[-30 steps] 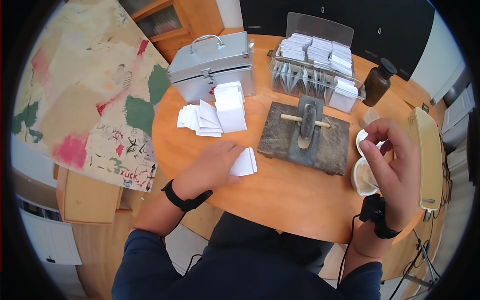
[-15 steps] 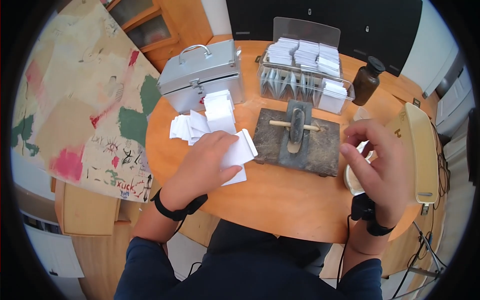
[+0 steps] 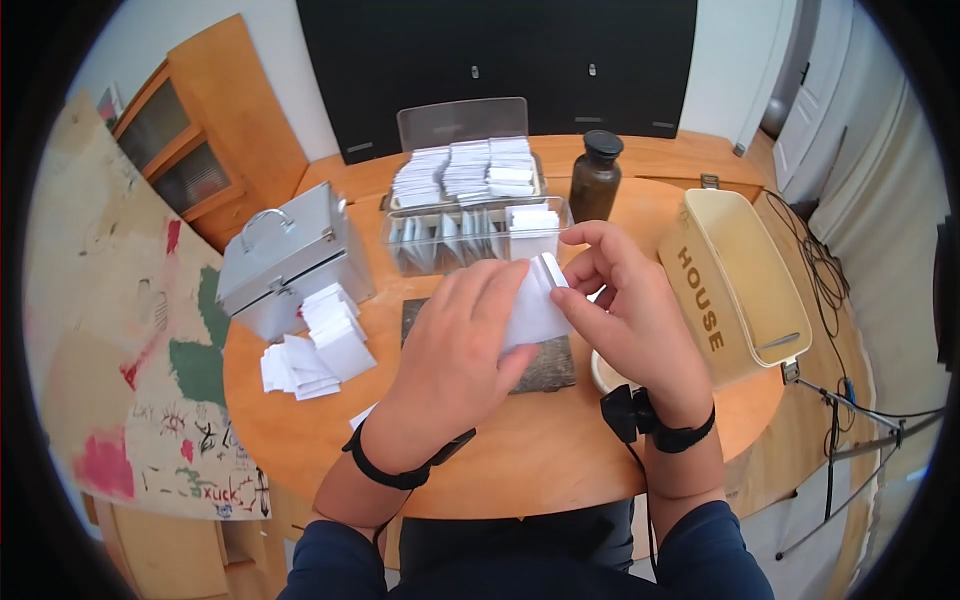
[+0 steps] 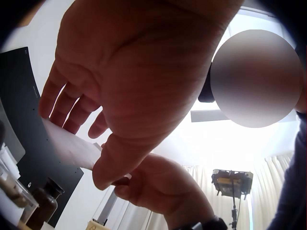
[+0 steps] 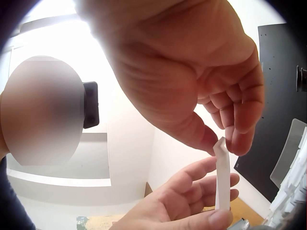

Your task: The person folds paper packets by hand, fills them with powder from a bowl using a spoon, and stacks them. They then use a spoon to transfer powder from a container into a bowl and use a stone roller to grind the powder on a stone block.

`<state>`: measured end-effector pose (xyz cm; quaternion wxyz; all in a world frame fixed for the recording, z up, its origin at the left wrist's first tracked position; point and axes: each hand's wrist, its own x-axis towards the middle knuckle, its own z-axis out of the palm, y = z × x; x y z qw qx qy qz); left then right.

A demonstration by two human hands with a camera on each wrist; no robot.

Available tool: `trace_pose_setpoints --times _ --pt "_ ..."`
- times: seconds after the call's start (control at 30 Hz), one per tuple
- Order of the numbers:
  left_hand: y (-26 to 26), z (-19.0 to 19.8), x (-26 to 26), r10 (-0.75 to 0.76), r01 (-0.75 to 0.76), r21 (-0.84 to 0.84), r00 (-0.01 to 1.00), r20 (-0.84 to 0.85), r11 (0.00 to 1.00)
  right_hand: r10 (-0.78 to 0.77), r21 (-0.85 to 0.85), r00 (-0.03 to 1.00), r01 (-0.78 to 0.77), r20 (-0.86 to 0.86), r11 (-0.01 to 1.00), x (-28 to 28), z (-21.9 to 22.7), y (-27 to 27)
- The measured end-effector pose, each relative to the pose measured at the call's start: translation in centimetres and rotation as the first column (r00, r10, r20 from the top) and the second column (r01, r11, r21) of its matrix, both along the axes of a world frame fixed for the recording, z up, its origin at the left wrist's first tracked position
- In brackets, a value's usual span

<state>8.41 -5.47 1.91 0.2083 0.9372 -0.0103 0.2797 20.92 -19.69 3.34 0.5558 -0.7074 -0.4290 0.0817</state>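
A folded white paper packet (image 3: 535, 318) is held up above the dark board (image 3: 552, 372). My left hand (image 3: 450, 360) grips its near side between thumb and fingers. At the packet's upper right edge, my right hand (image 3: 645, 325) pinches it with thumb and forefinger. In the right wrist view the packet (image 5: 223, 184) stands edge-on, its bent top end between the right hand's (image 5: 187, 72) fingertips. The left wrist view shows the packet (image 4: 76, 151) lying along the left fingers, held by the thumb. Another white paper (image 3: 362, 416) lies partly under the left wrist.
White packets (image 3: 335, 330) are piled before a silver case (image 3: 290, 265) on the left. Behind the hands are clear trays (image 3: 405, 262) of papers and a dark bottle (image 3: 597, 182). A white bowl (image 3: 603, 374) and a cream bin (image 3: 705, 320) stand at the right.
My left hand has lifted the packet from the table and carried it rightward. My right hand has moved in to pinch its edge. The head view has turned right.
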Motion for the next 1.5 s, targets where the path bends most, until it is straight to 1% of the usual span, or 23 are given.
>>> trace_pose_setpoints --times 0.07,0.1,0.2,0.23,0.3,0.37,0.43,0.47,0.57,0.7,0.77,0.8,0.87,0.9,0.97,1.0,1.07,1.1,1.17,1.23,1.33,1.43,1.5 --pt "0.2 -0.5 0.6 0.034 -0.033 -0.009 0.998 0.044 0.999 -0.018 0.01 1.0 0.018 0.007 1.0 0.7 -0.3 0.0" --pt "0.3 -0.7 0.8 0.02 -0.02 -0.017 0.999 0.039 1.0 -0.021 0.021 1.0 0.021 0.009 1.0 0.9 -0.6 0.0" --pt "0.6 -1.2 1.2 0.054 -0.053 -0.026 0.997 0.05 0.998 -0.021 0.039 1.0 0.021 0.0 0.999 1.3 -1.5 0.5" --pt "0.6 -1.3 1.3 0.037 -0.036 -0.042 0.998 0.045 0.998 -0.038 0.023 0.999 0.038 -0.005 0.999 1.2 -1.7 0.6" --pt "1.0 -1.4 1.3 0.037 -0.035 -0.031 0.998 0.059 0.999 -0.002 0.047 1.0 0.002 -0.012 0.999 1.1 -1.8 1.1" --pt "1.3 -1.4 1.2 0.042 -0.042 -0.005 0.996 0.072 0.999 -0.004 0.03 1.0 0.004 0.0 1.0 0.9 -1.7 1.4" --pt "1.4 -1.7 1.0 0.028 -0.027 -0.019 0.996 0.082 0.999 -0.055 -0.019 0.998 0.054 -0.035 0.998 0.5 -1.4 1.7" --pt "1.6 -1.8 1.0 0.033 -0.032 -0.013 0.996 0.078 0.999 -0.056 -0.012 0.997 0.055 -0.056 0.998 0.5 -1.7 1.8" --pt "2.0 -2.4 1.2 0.018 -0.015 -0.037 0.995 0.095 0.999 -0.007 -0.032 0.997 0.005 -0.072 0.999 0.6 -1.9 1.9" --pt "2.2 -2.7 1.7 0.017 -0.014 -0.032 0.996 0.089 0.999 -0.001 -0.051 0.997 -0.003 -0.075 0.999 0.7 -2.4 1.9" --pt "2.2 -2.8 1.8 0.023 -0.021 -0.037 0.997 0.073 0.999 -0.054 -0.065 0.999 0.054 -0.004 0.996 0.6 -2.3 2.0" --pt "2.2 -2.9 1.9 0.015 -0.012 -0.039 0.997 0.075 0.999 -0.053 -0.064 0.999 0.052 -0.003 0.997 0.6 -2.3 2.1" --pt "2.2 -3.0 2.0 0.006 -0.003 -0.037 0.997 0.076 0.999 -0.099 -0.058 0.988 0.106 0.119 0.993 0.5 -2.4 2.1" --pt "2.3 -3.1 2.1 -0.007 0.013 -0.071 0.996 0.084 0.997 -0.103 -0.054 0.988 0.11 0.116 0.992 0.4 -2.4 2.1" --pt "2.4 -3.1 2.3 -0.029 0.038 -0.101 0.996 0.089 0.994 -0.131 -0.056 0.965 0.147 0.229 0.988 0.0 -2.2 2.0" --pt "2.5 -3.2 2.3 -0.04 0.051 -0.104 0.993 0.11 0.993 -0.145 -0.052 0.963 0.161 0.226 0.986 -0.3 -2.2 1.9" --pt "2.7 -3.1 2.4 -0.068 0.084 -0.136 0.991 0.116 0.987 -0.129 -0.003 0.936 0.138 0.328 0.99 -0.6 -2.1 1.6" --pt "2.8 -3.3 2.6 -0.103 0.116 -0.128 0.989 0.108 0.985 -0.164 0.005 0.933 0.171 0.32 0.985 -0.8 -2.0 1.3" --pt "3.0 -3.9 2.7 -0.09 0.123 -0.215 0.984 0.155 0.969 -0.128 -0.011 0.931 0.14 0.342 0.99 -1.1 -1.7 1.2" --pt "3.1 -4.0 2.7 -0.096 0.122 -0.208 0.987 0.129 0.971 -0.128 0.026 0.925 0.127 0.357 0.991 -1.0 -2.0 1.2" --pt "3.1 -4.1 2.8 -0.097 0.119 -0.21 0.989 0.112 0.97 -0.122 -0.005 0.914 0.134 0.388 0.991 -1.0 -1.8 1.0" --pt "2.8 -4.0 2.9 -0.088 0.119 -0.216 0.985 0.147 0.969 -0.153 -0.02 0.898 0.177 0.412 0.984 -0.7 -1.8 1.0" --pt "2.7 -3.6 2.7 -0.023 0.029 -0.064 0.995 0.094 0.998 -0.17 -0.009 0.925 0.184 0.339 0.983 -0.2 -1.4 0.5"
